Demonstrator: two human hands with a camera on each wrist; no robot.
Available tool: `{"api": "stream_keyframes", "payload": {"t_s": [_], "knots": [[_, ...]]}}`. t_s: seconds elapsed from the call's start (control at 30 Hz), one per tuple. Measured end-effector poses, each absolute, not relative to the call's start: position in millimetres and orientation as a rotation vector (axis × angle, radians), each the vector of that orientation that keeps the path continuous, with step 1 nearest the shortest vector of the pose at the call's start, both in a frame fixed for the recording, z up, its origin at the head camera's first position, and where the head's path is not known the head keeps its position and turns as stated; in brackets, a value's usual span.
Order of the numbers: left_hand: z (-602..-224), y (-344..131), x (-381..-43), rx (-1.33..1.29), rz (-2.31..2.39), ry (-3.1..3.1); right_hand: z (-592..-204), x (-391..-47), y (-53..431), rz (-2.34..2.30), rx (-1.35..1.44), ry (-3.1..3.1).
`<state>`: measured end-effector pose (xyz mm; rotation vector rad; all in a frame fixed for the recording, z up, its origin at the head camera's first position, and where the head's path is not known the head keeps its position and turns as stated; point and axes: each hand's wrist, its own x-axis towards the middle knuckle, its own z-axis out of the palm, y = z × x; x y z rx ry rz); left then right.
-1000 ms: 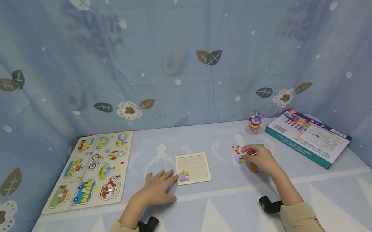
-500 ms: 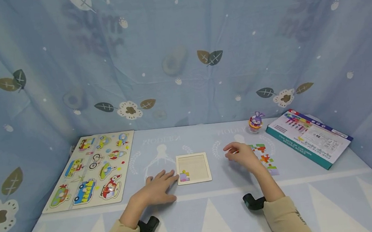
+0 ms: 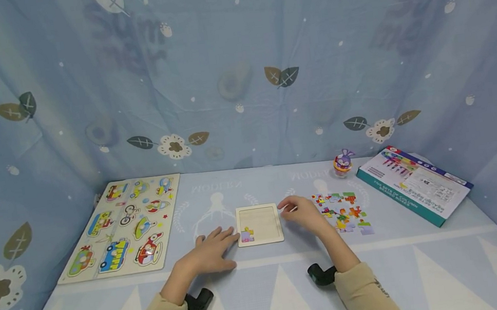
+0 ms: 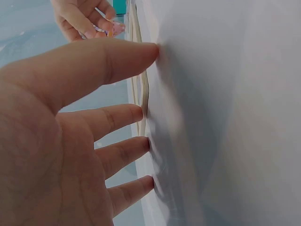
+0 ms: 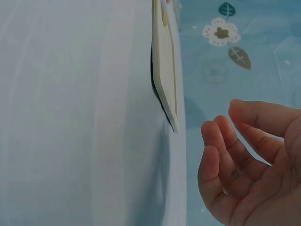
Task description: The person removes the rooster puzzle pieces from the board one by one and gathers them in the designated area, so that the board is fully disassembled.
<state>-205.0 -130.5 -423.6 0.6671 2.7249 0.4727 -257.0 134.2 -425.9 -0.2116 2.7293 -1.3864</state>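
My left hand point(image 3: 211, 252) rests on the cloth with fingers spread, fingertips at the left edge of a square wooden puzzle tray point(image 3: 261, 242). A small cluster of joined jigsaw pieces point(image 3: 247, 235), purple and yellow, sits in the tray's near left corner. My right hand point(image 3: 302, 214) hovers beside the tray's right edge, fingers bent and thumb close to the index fingertip; I cannot tell whether a piece is between them. The right wrist view shows the right hand point(image 5: 249, 165) raised off the cloth. Several loose jigsaw pieces point(image 3: 341, 213) lie right of that hand.
A large wooden vehicle puzzle board point(image 3: 122, 227) lies at the left. At the back right are a small purple-topped toy point(image 3: 343, 164) and a flat teal-and-white box point(image 3: 415, 183). Patterned blue curtain point(image 3: 238, 73) encloses the table's back and sides.
My right hand has moved left from over the loose jigsaw pieces to the tray's right edge, leaving those pieces in view. My left hand has stayed at the tray's left edge.
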Motion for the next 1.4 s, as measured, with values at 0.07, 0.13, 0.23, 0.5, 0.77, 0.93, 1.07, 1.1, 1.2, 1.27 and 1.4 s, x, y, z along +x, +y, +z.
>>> {"api": "stream_keyframes", "payload": {"t_s": [0.07,0.13,0.23,0.5,0.77,0.93,1.07,1.1,1.2,1.27,1.4], "knots": [[-422.5,-130.5,-205.0,0.667,0.477,2.722,-426.2,-255.8,130.0,-1.379,-0.213,2.733],[-422.0,-130.7,-205.2,0.668,0.475,2.72,-427.0,-254.9,126.3,-1.378,-0.227,2.733],[-421.7,-130.8,-205.3,0.669,0.468,2.719,-429.1,-254.4,121.0,-1.38,-0.242,2.725],[-421.3,-131.7,-203.5,0.656,0.464,2.716,-431.1,-252.3,107.7,-1.378,-0.265,2.667],[-421.1,-131.8,-202.5,0.647,0.464,2.716,-430.6,-249.5,91.0,-1.246,-0.377,2.651],[-420.4,-131.5,-202.5,0.652,0.471,2.708,-430.1,-247.7,80.9,-1.098,-0.454,2.669],[-419.6,-131.1,-202.4,0.66,0.473,2.712,-429.9,-246.5,73.6,-0.974,-0.501,2.666],[-419.3,-130.9,-202.4,0.663,0.473,2.714,-430.1,-246.3,72.1,-0.945,-0.51,2.666],[-418.6,-130.3,-202.7,0.671,0.471,2.718,-431.0,-245.9,67.9,-0.888,-0.52,2.667],[-418.2,-129.8,-203.1,0.676,0.466,2.72,-431.5,-245.6,65.6,-0.867,-0.51,2.675],[-417.7,-129.4,-204.1,0.678,0.456,2.722,-432.3,-245.8,62.2,-0.848,-0.503,2.7]]}}
